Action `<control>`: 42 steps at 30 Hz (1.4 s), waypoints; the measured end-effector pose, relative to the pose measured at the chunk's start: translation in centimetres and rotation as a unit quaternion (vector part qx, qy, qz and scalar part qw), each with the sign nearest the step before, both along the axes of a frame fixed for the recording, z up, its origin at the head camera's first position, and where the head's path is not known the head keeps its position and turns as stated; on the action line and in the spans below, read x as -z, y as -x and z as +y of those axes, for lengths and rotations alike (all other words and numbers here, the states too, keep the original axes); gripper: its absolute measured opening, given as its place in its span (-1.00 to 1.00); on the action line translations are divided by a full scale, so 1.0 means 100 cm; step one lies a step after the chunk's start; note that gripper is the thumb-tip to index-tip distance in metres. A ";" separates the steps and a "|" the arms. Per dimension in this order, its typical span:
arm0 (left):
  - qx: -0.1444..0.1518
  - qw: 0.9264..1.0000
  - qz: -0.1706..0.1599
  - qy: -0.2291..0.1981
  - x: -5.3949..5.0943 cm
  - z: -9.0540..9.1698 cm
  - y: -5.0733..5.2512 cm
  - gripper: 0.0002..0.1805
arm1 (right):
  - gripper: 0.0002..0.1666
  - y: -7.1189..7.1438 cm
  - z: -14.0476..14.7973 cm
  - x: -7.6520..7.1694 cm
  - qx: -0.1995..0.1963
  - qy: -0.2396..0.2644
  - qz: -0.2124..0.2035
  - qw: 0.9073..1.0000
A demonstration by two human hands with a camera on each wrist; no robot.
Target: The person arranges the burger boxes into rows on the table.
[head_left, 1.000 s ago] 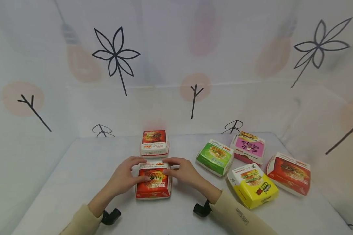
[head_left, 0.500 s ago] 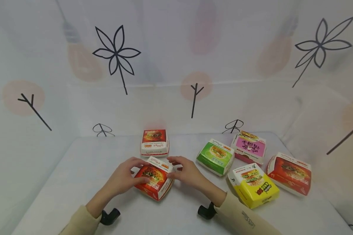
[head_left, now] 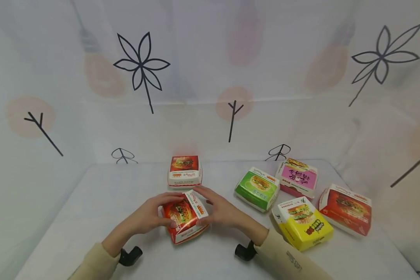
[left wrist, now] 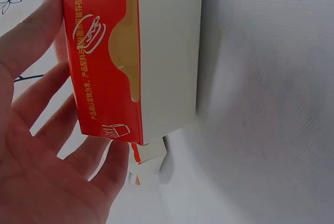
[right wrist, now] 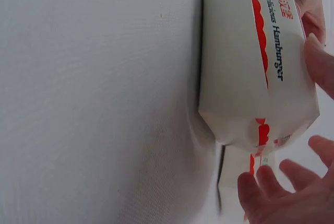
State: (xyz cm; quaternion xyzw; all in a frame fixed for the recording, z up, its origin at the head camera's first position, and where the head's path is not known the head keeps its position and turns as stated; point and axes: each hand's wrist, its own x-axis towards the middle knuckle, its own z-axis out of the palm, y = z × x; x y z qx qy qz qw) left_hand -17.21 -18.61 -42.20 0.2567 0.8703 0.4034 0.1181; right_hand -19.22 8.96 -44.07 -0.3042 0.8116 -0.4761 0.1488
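A red-and-white hamburger box (head_left: pixel 183 214) sits turned at an angle on the white surface between both hands. My left hand (head_left: pixel 148 214) holds its left part, the thumb on the near side of the lid and the fingers over the far side. In the left wrist view the box's red side (left wrist: pixel 99 78) faces the camera. My right hand (head_left: pixel 224 210) spans the box's right corner. Its thumb touches the lid edge, while its other fingers are spread apart from the white wall (right wrist: pixel 237 57) in the right wrist view.
Directly behind stands another red-and-white hamburger box (head_left: pixel 184 171). Grouped at the right are a green box (head_left: pixel 257 188), a pink box (head_left: pixel 297 177), a yellow box (head_left: pixel 302 223) and a red box (head_left: pixel 345 208). A patterned white cloth (head_left: pixel 182 128) hangs behind the table.
The held hamburger box, square to the table a second ago, has turned clockwise, its white strip swinging from the far side to the right. The right hand's fingers have spread wider. Other boxes stay put.
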 end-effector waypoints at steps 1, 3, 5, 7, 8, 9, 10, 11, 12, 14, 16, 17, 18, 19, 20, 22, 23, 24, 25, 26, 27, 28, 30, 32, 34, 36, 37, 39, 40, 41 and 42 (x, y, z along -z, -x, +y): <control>0.003 1.000 -0.001 -0.001 0.000 0.000 0.000 -0.27 | 0.17 0.000 0.000 0.000 -0.006 -0.001 -0.004 1.000; -0.002 1.000 -0.002 0.000 -0.001 -0.001 -0.001 -0.27 | 0.14 0.001 0.000 0.001 -0.017 -0.007 -0.007 1.000; -0.012 1.000 0.011 0.006 -0.001 -0.001 -0.002 -0.27 | 0.09 0.002 0.001 0.002 -0.023 -0.014 -0.002 1.000; -0.029 0.999 0.029 0.014 0.000 -0.002 -0.002 -0.29 | 0.05 0.002 0.002 0.002 -0.022 -0.021 0.004 1.000; -0.040 0.998 0.036 0.017 -0.001 -0.002 -0.003 -0.29 | 0.03 0.002 0.003 0.002 -0.021 -0.024 0.010 0.999; -0.051 0.998 0.044 0.020 -0.001 -0.003 -0.003 -0.30 | 0.00 0.002 0.004 0.001 -0.018 -0.026 0.015 0.999; -0.060 0.997 0.051 0.021 -0.001 -0.004 -0.003 -0.32 | -0.03 0.002 0.005 0.001 -0.013 -0.028 0.018 0.999; -0.070 0.996 0.057 0.021 -0.001 -0.004 -0.003 -0.33 | -0.07 0.001 0.007 0.001 -0.007 -0.029 0.020 0.999; -0.080 0.995 0.059 0.020 -0.001 -0.005 -0.002 -0.34 | -0.11 0.001 0.008 0.001 -0.002 -0.029 0.022 0.999; -0.096 0.993 0.062 0.017 -0.001 -0.006 -0.002 -0.37 | -0.22 0.001 0.012 0.001 0.006 -0.029 0.028 0.999; -0.104 0.992 0.064 0.016 -0.001 -0.007 -0.002 -0.40 | -0.34 0.001 0.014 0.002 0.013 -0.025 0.035 0.999; -0.105 0.992 0.065 0.015 -0.001 -0.007 -0.002 -0.42 | -0.39 0.001 0.015 0.002 0.016 -0.021 0.036 0.999; -0.104 0.992 0.065 0.015 -0.001 -0.007 -0.002 -0.43 | -0.43 0.001 0.016 0.002 0.017 -0.019 0.039 0.999; -0.103 0.992 0.064 0.016 -0.001 -0.008 -0.002 -0.45 | -0.47 0.001 0.017 0.003 0.020 -0.014 0.037 0.999; -0.101 0.993 0.061 0.016 -0.002 -0.008 -0.002 -0.47 | -0.49 0.001 0.017 0.003 0.022 -0.008 0.034 0.999; -0.094 0.994 0.055 0.018 -0.002 -0.008 -0.002 -0.51 | -0.49 0.001 0.018 0.003 0.028 0.001 0.026 0.999; -0.090 0.995 0.051 0.018 -0.002 -0.008 -0.002 -0.54 | -0.47 0.001 0.017 0.003 0.031 0.004 0.021 0.999; -0.086 0.995 0.048 0.018 -0.002 -0.008 -0.002 -0.56 | -0.45 0.001 0.017 0.003 0.033 0.005 0.017 0.999; -0.081 0.996 0.045 0.017 -0.002 -0.008 -0.002 -0.57 | -0.41 0.001 0.017 0.003 0.035 0.009 0.010 0.999; -0.074 0.996 0.041 0.015 -0.002 -0.008 -0.002 -0.57 | -0.37 0.001 0.017 0.003 0.035 0.010 0.007 0.999; -0.066 0.997 0.038 0.013 -0.002 -0.008 -0.002 -0.56 | -0.34 0.001 0.016 0.003 0.034 0.011 0.005 0.999; -0.057 0.998 0.036 0.012 -0.002 -0.008 -0.002 -0.54 | -0.30 0.001 0.016 0.003 0.031 0.011 0.001 0.999; -0.040 0.999 0.031 0.009 -0.002 -0.008 -0.002 -0.47 | -0.23 0.000 0.016 0.003 0.023 0.014 -0.004 1.000; -0.024 0.999 0.026 0.009 -0.001 -0.007 -0.002 -0.39 | -0.18 0.000 0.015 0.004 0.015 0.012 -0.009 1.000; -0.015 0.999 0.026 0.011 0.000 -0.007 -0.002 -0.36 | -0.14 -0.001 0.015 0.005 0.009 0.010 -0.011 1.000; -0.013 0.999 0.027 0.015 0.001 -0.006 -0.001 -0.35 | -0.11 -0.002 0.015 0.005 0.005 0.007 -0.017 1.000; -0.014 0.999 0.028 0.016 0.002 -0.006 -0.001 -0.35 | -0.11 -0.003 0.014 0.005 0.004 0.005 -0.019 1.000; -0.019 0.999 0.035 0.016 0.002 -0.006 0.000 -0.37 | -0.11 -0.003 0.014 0.005 0.003 0.003 -0.018 1.000; -0.024 0.999 0.040 0.015 0.002 -0.006 0.001 -0.37 | -0.12 -0.004 0.014 0.005 0.005 -0.001 -0.018 1.000; -0.031 0.998 0.044 0.013 0.002 -0.006 0.001 -0.39 | -0.13 -0.004 0.014 0.005 0.006 -0.003 -0.015 1.000; -0.039 0.998 0.052 0.012 0.002 -0.006 0.002 -0.40 | -0.17 -0.005 0.015 0.005 0.009 -0.005 -0.010 1.000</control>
